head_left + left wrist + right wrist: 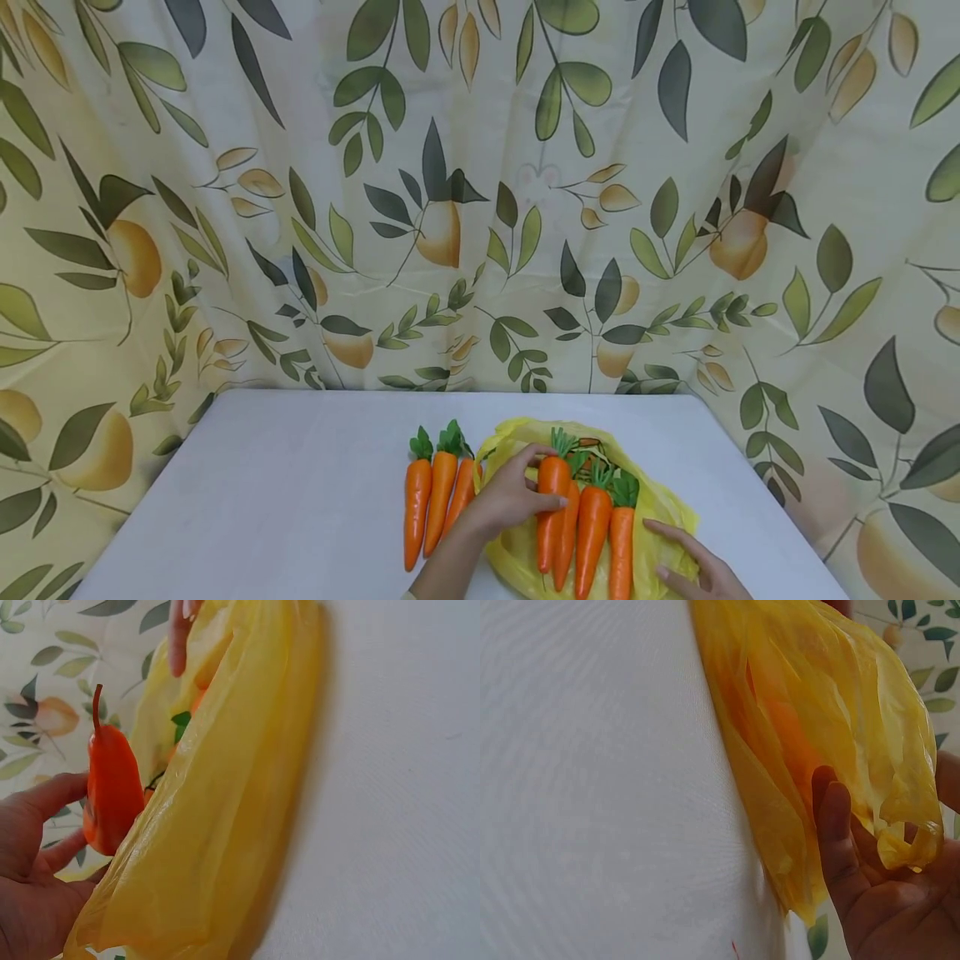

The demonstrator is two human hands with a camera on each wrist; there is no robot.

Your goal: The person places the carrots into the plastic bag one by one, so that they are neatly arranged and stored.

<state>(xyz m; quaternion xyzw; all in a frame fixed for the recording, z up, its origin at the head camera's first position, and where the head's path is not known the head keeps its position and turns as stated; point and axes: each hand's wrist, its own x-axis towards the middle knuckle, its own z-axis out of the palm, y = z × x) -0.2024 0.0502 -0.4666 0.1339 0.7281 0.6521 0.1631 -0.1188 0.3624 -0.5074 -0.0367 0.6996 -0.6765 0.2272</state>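
Note:
My left hand grips an orange carrot with a green top, thumb on its near side, over the open mouth of a yellow plastic bag. In the left wrist view the carrot shows its thin tail end above the fingers. Several more carrots lie side by side in the bag, leafy tops pointing away. At the bag's right side, my right hand rests against the plastic with fingers extended. The right wrist view shows the hand at the bag's loose, crumpled edge.
Three carrots lie in a row on the white table, left of the bag, the third partly behind my left forearm. A curtain printed with leaves and fruit hangs behind the table and along its sides.

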